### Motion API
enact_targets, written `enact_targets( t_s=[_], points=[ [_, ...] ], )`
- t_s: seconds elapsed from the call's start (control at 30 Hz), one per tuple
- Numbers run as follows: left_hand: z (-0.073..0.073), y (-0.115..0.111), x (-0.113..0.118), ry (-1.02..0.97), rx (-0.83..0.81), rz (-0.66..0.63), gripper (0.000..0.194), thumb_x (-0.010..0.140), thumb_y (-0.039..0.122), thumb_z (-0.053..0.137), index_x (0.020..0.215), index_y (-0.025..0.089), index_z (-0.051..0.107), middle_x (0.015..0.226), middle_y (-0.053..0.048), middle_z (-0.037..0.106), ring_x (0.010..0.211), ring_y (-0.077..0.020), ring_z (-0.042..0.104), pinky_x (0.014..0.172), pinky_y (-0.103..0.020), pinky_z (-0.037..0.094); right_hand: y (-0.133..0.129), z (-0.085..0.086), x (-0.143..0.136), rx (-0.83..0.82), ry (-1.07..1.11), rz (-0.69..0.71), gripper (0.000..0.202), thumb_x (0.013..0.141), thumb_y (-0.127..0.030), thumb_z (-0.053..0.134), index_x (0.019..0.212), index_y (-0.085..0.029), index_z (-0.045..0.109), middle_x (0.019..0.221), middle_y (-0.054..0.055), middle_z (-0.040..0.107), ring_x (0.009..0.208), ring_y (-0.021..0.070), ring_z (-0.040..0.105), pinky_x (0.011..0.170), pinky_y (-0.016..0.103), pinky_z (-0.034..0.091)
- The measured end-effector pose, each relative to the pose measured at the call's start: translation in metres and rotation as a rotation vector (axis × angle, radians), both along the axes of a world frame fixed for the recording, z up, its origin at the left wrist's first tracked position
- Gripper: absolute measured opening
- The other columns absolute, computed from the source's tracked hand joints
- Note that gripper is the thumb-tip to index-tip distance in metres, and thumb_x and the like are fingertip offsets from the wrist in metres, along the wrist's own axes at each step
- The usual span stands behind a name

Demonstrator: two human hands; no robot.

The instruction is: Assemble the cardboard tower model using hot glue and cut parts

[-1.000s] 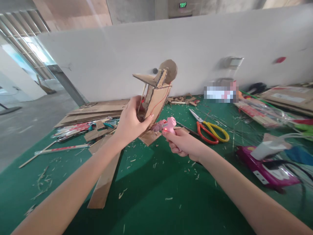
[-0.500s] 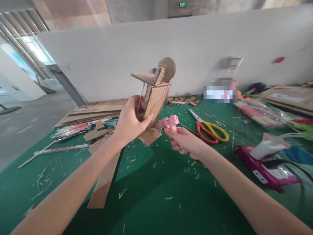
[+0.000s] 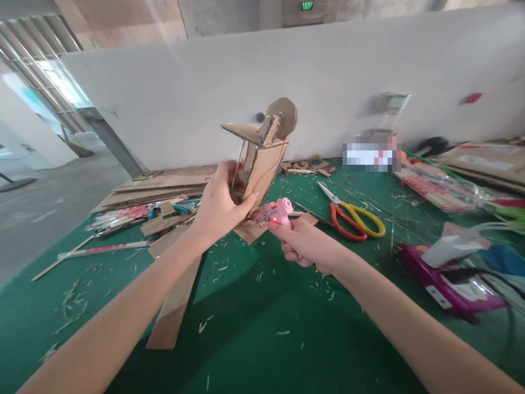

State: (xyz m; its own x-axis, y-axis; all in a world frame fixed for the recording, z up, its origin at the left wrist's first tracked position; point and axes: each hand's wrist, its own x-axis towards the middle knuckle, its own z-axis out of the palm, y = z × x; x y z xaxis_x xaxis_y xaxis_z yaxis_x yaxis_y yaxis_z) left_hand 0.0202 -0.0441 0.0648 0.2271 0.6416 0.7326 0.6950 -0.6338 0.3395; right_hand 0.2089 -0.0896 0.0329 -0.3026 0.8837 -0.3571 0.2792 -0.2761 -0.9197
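Observation:
My left hand point(image 3: 223, 200) is closed round the lower part of a cardboard model point(image 3: 266, 167), which leans to the right. The model has a round cardboard disc on top, a flat flap to the left and a red wire down its side. In my right hand point(image 3: 307, 241) is a pink glue gun point(image 3: 282, 212) with a small red light glowing. Its nozzle points left at the model's lower edge; whether the tip touches the cardboard I cannot tell. Below the model a cardboard piece point(image 3: 250, 232) lies on the green table point(image 3: 254, 323).
Scissors point(image 3: 348, 216) with red and yellow handles lie right of the glue gun. Farther right sits a purple power strip point(image 3: 447, 284) with plugs and cables. Cardboard sheets point(image 3: 164, 186) and a long cardboard strip point(image 3: 176, 306) are at the left. A white partition point(image 3: 184, 104) stands behind.
My right hand has moved the glue gun slightly left, closer under the model. The model and my left hand have shifted very slightly right.

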Motion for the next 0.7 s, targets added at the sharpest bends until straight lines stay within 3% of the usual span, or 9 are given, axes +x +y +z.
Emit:
enact_targets(
  t_s=[0.43, 0.7],
  points=[
    [-0.0031, 0.0024, -0.0021, -0.005, -0.004, -0.005, 0.046, 0.074, 0.025, 0.071, 0.11, 0.02, 0.043, 0.1, -0.004, 0.061, 0.081, -0.0187, 0.062, 0.072, -0.035, 0.053, -0.0064, -0.0085, -0.0068, 0.002, 0.043, 0.098, 0.038, 0.086, -0.058, 0.051, 0.078, -0.022, 0.041, 0.057, -0.008, 0.035, 0.043, 0.0047, 0.035, 0.034, 0.014, 0.017],
    [-0.0024, 0.0019, -0.0017, -0.013, 0.0, -0.012, 0.046, 0.074, 0.023, 0.071, 0.111, 0.02, 0.043, 0.099, -0.004, 0.061, 0.08, -0.0179, 0.062, 0.07, -0.033, 0.054, -0.0091, -0.0042, -0.0096, -0.009, 0.049, 0.105, 0.039, 0.084, -0.056, 0.055, 0.075, -0.022, 0.039, 0.056, -0.008, 0.034, 0.042, 0.0043, 0.034, 0.034, 0.014, 0.017]
  ],
)
